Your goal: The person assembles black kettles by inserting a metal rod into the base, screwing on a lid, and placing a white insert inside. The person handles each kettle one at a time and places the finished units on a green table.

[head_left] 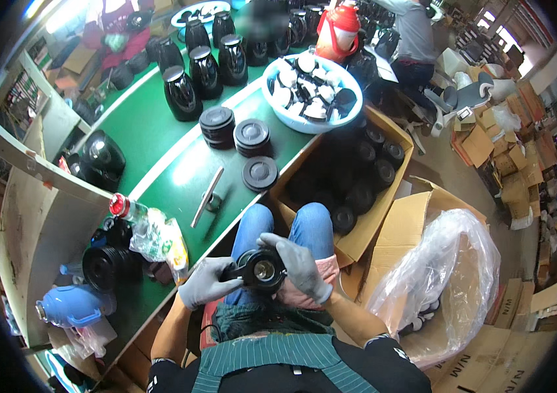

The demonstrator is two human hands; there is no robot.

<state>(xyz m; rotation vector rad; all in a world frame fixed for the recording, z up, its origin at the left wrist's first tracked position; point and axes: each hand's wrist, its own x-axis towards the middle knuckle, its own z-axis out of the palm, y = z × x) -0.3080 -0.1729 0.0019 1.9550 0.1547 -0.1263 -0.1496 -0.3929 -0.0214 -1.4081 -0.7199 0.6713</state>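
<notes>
Grip: grey-gloved left hand [210, 281] pinches the black part [264, 270] by its jutting arm; right hand [299, 267] covers its right edge, but whether those fingers close, can't tell.
Black part: here over the lap, round mouth up, shiny centre showing, probably steadied left so the right can work.
Worktop: smooth, glossy green [180, 173]; ringed black discs [252, 134] sit near its edge, stacked presumably for quick reach.
Basin: pale blue, round [308, 126], corralling loose black-and-white pieces [316, 85].
Box: plain cardboard [357, 245], beside the knees, holding dark round parts [383, 173].
</notes>
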